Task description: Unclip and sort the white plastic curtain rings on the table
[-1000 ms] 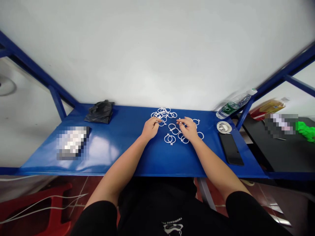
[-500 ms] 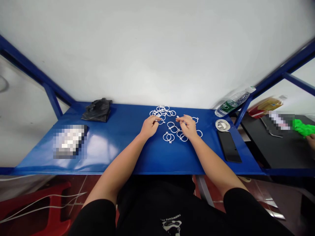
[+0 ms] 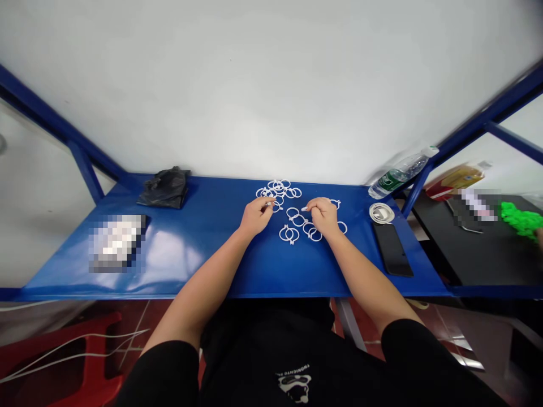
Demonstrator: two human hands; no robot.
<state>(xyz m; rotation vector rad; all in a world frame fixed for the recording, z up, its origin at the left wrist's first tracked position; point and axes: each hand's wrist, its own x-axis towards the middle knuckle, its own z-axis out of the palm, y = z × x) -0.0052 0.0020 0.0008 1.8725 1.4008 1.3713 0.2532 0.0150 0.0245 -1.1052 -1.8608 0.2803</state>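
Observation:
My left hand (image 3: 256, 217) is closed in a pinch beside the back heap of thin white rings (image 3: 278, 188). A bit of white shows at its fingertips; whether it is part of a ring I cannot tell. Across a small gap, my right hand (image 3: 324, 217) is also closed, its thumb and forefinger on a small white piece (image 3: 304, 209). More white rings with small tabs, some overlapping in pairs (image 3: 289, 234), lie between and in front of the hands. Several others are partly hidden under or behind my right hand.
On the blue table (image 3: 203, 260) are a crumpled black bag (image 3: 166, 187), a blurred-out item, a coiled white cable (image 3: 382, 213), a black phone (image 3: 392, 249) and a water bottle (image 3: 401, 175). Another person's hand (image 3: 538, 234) touches green material (image 3: 520, 219) at far right.
Both hands stay almost in place, with slight shifts of the fingers. Less white shows at my right fingertips now. The whole view has shifted slightly.

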